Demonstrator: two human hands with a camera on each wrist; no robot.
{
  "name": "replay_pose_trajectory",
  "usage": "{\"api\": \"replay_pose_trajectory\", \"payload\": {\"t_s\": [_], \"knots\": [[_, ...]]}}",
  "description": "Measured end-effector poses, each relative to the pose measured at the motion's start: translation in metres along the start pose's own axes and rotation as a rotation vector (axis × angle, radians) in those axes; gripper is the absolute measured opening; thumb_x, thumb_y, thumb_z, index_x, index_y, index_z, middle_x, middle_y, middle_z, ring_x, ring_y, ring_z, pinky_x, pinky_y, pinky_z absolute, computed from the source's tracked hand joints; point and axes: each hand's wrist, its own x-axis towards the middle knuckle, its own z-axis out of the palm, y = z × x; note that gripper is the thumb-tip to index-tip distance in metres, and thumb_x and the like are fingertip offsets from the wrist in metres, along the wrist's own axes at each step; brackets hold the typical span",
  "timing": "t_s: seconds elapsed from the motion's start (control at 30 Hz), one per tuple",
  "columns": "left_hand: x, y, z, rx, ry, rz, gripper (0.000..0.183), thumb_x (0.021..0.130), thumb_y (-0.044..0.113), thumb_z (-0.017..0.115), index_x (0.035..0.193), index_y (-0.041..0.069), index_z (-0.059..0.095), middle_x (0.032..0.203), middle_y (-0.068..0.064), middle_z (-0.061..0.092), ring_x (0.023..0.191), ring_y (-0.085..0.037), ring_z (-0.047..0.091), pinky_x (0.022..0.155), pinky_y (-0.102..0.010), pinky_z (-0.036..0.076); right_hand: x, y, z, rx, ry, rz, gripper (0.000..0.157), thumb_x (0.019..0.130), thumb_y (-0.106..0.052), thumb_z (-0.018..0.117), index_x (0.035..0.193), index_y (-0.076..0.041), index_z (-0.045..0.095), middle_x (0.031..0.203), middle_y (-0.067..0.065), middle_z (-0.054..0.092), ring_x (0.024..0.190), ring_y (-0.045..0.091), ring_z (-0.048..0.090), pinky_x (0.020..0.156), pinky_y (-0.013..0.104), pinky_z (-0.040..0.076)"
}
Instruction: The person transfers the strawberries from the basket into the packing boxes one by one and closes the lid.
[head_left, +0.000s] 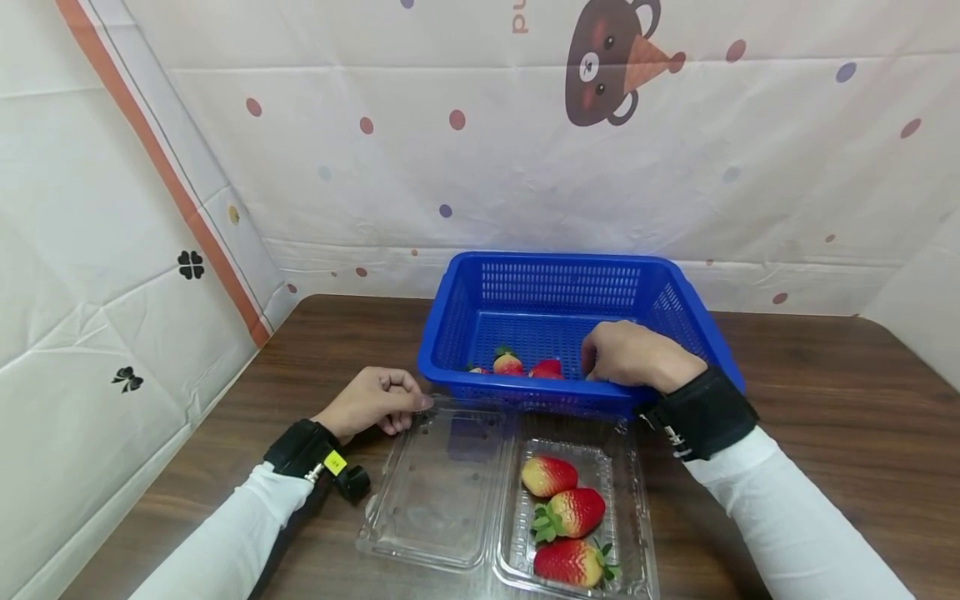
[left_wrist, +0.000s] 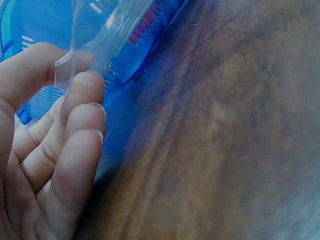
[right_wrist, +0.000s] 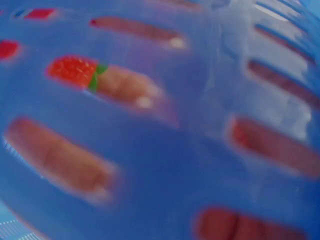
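Note:
My left hand (head_left: 378, 402) pinches the upper left corner of a clear plastic clamshell box's lid (head_left: 442, 492) between thumb and fingers; the left wrist view shows the lid's edge (left_wrist: 64, 70) in that pinch. The box lies unfolded, and its tray (head_left: 645, 533) holds three strawberries (head_left: 570, 512) in a column. My right hand (head_left: 633, 354) reaches over the near rim of a blue basket (head_left: 480, 387), fingers bent down inside. Through the basket's slots, a strawberry (right_wrist: 72, 71) shows right beside a finger (right_wrist: 122, 86); I cannot tell whether the hand grips one.
Several strawberries (head_left: 508, 363) lie along the basket's near side, left of my right hand. The basket stands just behind the box on a brown wood-grain table (head_left: 810, 400). White patterned sheeting (head_left: 360, 183) hangs behind the table and along its left side.

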Motion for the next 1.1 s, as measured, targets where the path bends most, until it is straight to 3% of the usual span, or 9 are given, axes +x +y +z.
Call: {"api": "replay_pose_trajectory", "payload": {"t_s": [0.17, 0.47, 0.67, 1.1], "knots": [[0.000, -0.002, 0.000, -0.006, 0.001, -0.001, 0.028, 0.083, 0.027, 0.076, 0.084, 0.002, 0.065, 0.061, -0.003, 0.062, 0.053, -0.016, 0.058, 0.046, -0.021, 0.055, -0.002, -0.002, -0.001, -0.030, 0.069, -0.012, 0.012, 0.083, -0.020, 0.074, 0.088, -0.010, 0.070, 0.082, 0.004, 0.066, 0.070, 0.017, 0.056, 0.064, 0.034, 0.055], [0.001, -0.004, 0.000, -0.006, 0.006, 0.001, 0.027, 0.083, 0.027, 0.076, 0.084, 0.002, 0.065, 0.061, -0.002, 0.062, 0.053, -0.016, 0.058, 0.046, -0.021, 0.054, -0.008, -0.008, -0.003, -0.015, 0.183, -0.018, 0.018, 0.083, -0.018, 0.074, 0.095, -0.006, 0.068, 0.083, 0.007, 0.065, 0.066, 0.017, 0.055, 0.060, 0.033, 0.054], [0.001, -0.005, 0.000, 0.000, 0.014, -0.012, 0.029, 0.081, 0.029, 0.077, 0.083, 0.002, 0.065, 0.061, -0.003, 0.062, 0.053, -0.016, 0.058, 0.045, -0.022, 0.054, -0.010, -0.010, -0.002, -0.032, 0.213, -0.066, 0.018, 0.083, -0.012, 0.074, 0.097, -0.002, 0.067, 0.089, 0.010, 0.067, 0.068, 0.017, 0.055, 0.066, 0.039, 0.057], [0.002, -0.004, -0.002, 0.005, 0.009, -0.013, 0.031, 0.080, 0.029, 0.078, 0.083, 0.002, 0.064, 0.061, -0.003, 0.063, 0.054, -0.016, 0.059, 0.046, -0.022, 0.055, -0.016, -0.019, 0.001, -0.027, 0.232, -0.113, 0.018, 0.084, -0.007, 0.072, 0.100, -0.002, 0.066, 0.088, 0.010, 0.066, 0.068, 0.016, 0.054, 0.064, 0.036, 0.057]]}}
